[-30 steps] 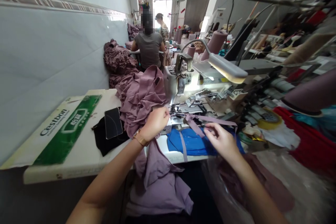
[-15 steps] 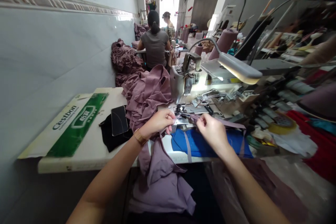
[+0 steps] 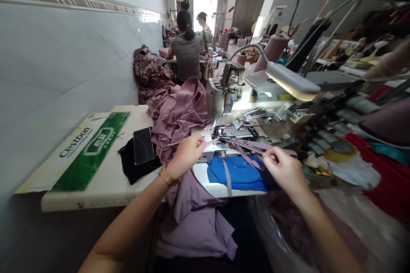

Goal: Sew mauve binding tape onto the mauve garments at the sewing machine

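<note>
A pale sewing machine (image 3: 215, 96) stands before me, its presser foot low over the metal plate. My left hand (image 3: 187, 153) is closed in a pinch on a thin end of mauve fabric strip just left of the foot. To the right of the foot, more of the mauve fabric strip (image 3: 246, 144) runs out in several strands and a loop. My right hand (image 3: 285, 165) pinches these strands at their right side. Below the left wrist a mauve garment (image 3: 201, 226) hangs over the table edge into my lap. Blue cloth (image 3: 238, 175) lies under the strands at the front edge.
Left on the table are a phone (image 3: 143, 146) on black cloth and a green-and-white Cestbon board (image 3: 96, 145). A mauve fabric heap (image 3: 179, 111) sits behind my left hand. A lamp (image 3: 293, 81) overhangs the machine. Another person (image 3: 185, 51) sits ahead, facing away.
My right hand has moved right and slightly down, away from the presser foot, drawing the strands out. My left hand has shifted a little left, baring a short strip end.
</note>
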A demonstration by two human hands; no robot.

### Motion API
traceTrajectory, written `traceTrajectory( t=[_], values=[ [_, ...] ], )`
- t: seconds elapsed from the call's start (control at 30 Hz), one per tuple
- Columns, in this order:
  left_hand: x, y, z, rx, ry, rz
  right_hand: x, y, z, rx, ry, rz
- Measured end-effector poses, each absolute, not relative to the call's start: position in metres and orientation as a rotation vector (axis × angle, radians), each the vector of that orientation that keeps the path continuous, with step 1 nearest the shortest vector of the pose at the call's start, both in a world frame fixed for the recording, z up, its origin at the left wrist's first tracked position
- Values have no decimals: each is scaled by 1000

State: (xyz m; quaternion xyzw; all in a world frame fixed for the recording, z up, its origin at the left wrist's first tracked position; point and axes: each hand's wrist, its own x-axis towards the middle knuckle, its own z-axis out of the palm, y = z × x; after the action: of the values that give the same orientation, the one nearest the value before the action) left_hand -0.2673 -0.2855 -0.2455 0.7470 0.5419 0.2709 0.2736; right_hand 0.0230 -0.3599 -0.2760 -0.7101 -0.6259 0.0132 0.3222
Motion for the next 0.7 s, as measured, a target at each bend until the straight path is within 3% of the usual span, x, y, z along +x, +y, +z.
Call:
traceTrajectory(
  t=[0.43, 0.7],
  values=[
    [-249, -260, -242, 2237, 1389, 704, 16, -349, -278, -1896, -1558, 42],
    [-304, -297, -237, 1776, 938, 449, 24, -356, -283, -1937, -1562, 113]
  ],
)
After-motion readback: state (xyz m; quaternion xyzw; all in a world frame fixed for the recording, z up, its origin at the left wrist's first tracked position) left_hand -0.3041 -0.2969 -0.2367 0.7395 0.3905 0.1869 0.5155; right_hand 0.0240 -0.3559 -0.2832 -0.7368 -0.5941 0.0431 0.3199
